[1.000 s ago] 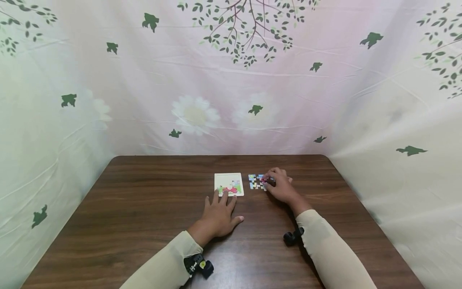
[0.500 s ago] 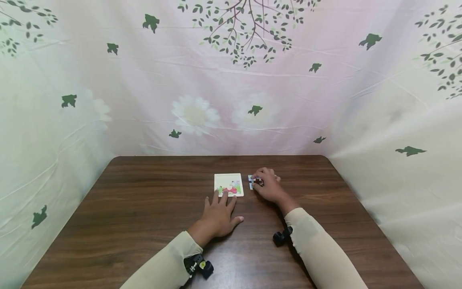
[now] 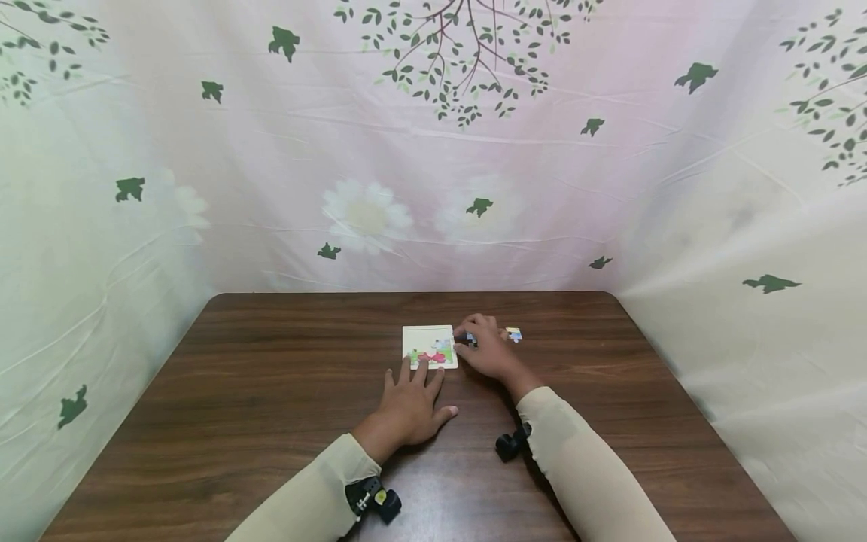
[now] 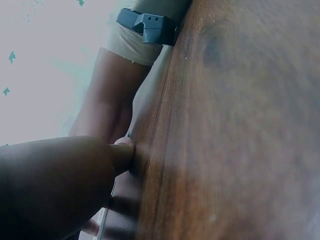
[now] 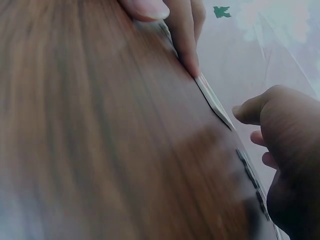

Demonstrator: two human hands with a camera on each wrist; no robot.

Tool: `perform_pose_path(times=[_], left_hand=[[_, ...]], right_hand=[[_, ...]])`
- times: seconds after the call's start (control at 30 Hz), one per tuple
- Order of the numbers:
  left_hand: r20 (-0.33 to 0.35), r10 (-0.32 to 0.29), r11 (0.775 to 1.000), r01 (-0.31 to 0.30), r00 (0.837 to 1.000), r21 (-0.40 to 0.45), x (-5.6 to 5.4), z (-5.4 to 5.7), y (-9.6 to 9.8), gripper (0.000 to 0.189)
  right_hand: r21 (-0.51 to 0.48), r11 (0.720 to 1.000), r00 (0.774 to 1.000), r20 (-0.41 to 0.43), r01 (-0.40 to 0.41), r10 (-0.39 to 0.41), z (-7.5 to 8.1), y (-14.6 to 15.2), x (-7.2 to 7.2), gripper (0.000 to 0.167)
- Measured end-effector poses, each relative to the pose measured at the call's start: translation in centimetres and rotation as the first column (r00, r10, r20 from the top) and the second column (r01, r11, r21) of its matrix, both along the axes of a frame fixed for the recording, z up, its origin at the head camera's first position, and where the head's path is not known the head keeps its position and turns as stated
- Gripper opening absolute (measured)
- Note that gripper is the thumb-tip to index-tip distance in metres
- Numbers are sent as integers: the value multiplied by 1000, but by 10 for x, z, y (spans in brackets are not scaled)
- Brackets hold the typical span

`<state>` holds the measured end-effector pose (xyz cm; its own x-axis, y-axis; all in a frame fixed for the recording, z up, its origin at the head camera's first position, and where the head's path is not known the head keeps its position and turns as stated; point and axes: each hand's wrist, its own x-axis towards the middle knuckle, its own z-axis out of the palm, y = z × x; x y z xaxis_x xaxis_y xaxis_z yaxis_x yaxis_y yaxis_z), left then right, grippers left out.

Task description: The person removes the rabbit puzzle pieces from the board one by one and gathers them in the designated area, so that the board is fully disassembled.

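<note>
My left hand (image 3: 409, 409) lies with spread fingers (image 3: 421, 370) on the front edge of a small square puzzle board (image 3: 420, 336). The board has a pale frame and a partly filled picture in pink and green. My right hand (image 3: 489, 351) hovers at the board's right edge, with thumb and forefinger bent toward it. Beneath that hand, puzzle pieces (image 3: 472, 340) are partly hidden. In the right wrist view the right thumb (image 5: 247, 111) points at the board's edge (image 5: 212, 100). I cannot tell whether a piece is between the right fingertips.
One blue and yellow puzzle piece (image 3: 515, 334) lies right of the right hand. The brown wooden table (image 3: 284, 421) ends at a printed curtain (image 3: 406, 150) behind and at both sides. A black wrist camera (image 3: 509, 446) hangs below the right sleeve.
My right hand has moved left, from over the loose pieces to the board's right edge, uncovering a piece on the right. The left hand and the board have stayed in place.
</note>
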<state>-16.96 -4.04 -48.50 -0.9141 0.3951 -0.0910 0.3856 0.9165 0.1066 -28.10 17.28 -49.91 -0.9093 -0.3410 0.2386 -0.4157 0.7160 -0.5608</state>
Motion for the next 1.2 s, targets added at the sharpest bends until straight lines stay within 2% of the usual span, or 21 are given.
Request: perform_pose_path(times=[0.2, 0.53, 0.77, 1.2], left_hand=[[-3, 0, 1000, 0, 1000, 7, 1, 1, -1, 81], [-1, -3, 1000, 3, 1000, 4, -1, -2, -1, 81], [-2, -5, 1000, 5, 1000, 10, 0, 0, -1, 82], [7, -2, 1000, 2, 1000, 8, 0, 2, 0, 81]], right_hand=[[-18, 999, 999, 21, -37, 37, 2, -9, 1, 24], [5, 999, 998, 59, -37, 36, 0, -12, 0, 21], [13, 999, 996, 79, -29, 28, 0, -13, -1, 20], [94, 996, 993, 117, 10, -21, 1, -16, -1, 18]])
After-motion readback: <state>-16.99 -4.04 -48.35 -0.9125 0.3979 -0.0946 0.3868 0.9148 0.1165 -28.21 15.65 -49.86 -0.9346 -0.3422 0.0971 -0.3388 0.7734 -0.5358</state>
